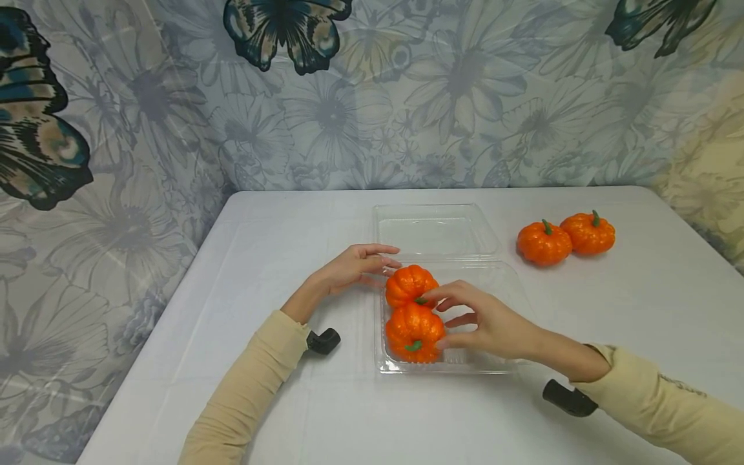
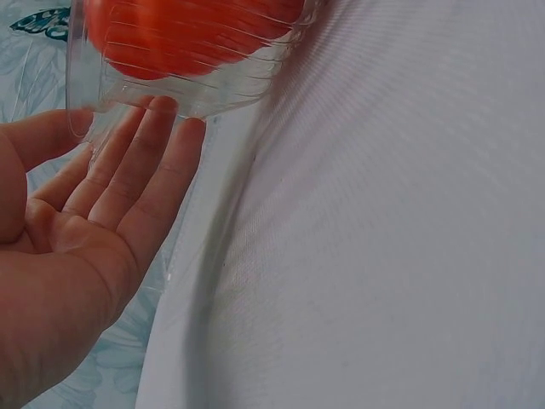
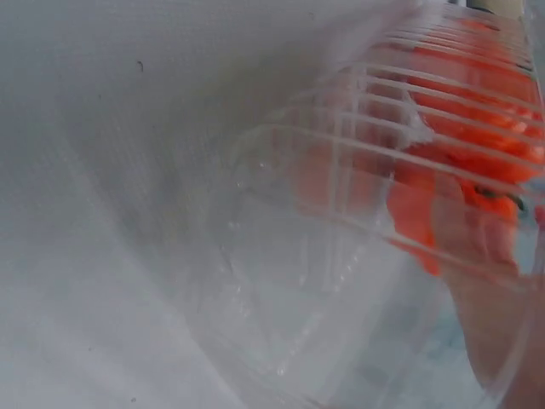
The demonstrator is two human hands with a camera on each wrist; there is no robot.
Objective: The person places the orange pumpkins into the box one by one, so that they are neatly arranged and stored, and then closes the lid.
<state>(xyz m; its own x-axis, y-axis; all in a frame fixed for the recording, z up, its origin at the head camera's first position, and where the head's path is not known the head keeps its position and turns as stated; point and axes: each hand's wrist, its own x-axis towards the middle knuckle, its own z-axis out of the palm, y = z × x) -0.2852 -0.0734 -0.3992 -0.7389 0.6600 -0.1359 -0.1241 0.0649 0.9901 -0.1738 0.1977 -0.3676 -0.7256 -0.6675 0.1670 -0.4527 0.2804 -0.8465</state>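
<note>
In the head view, two shiny orange toy pumpkins, a far one (image 1: 409,283) and a near one (image 1: 414,330), sit side by side in the left half of a clear plastic clamshell container (image 1: 488,369). My right hand (image 1: 494,323) reaches over the container from the right. Its thumb is at the near pumpkin's right side, and its loosely bent fingers are by the green stem of the far one. My left hand (image 1: 356,266) has its fingers extended at the container's left wall. In the left wrist view, those fingertips lie right under the ribbed plastic (image 2: 183,89).
The container's lid (image 1: 430,232) lies folded back on the white-covered table (image 1: 279,258). Two more orange pumpkins, one (image 1: 544,244) in front of the other (image 1: 588,234), stand at the right rear. Behind the table hangs a flowered cloth (image 1: 372,129) with butterflies.
</note>
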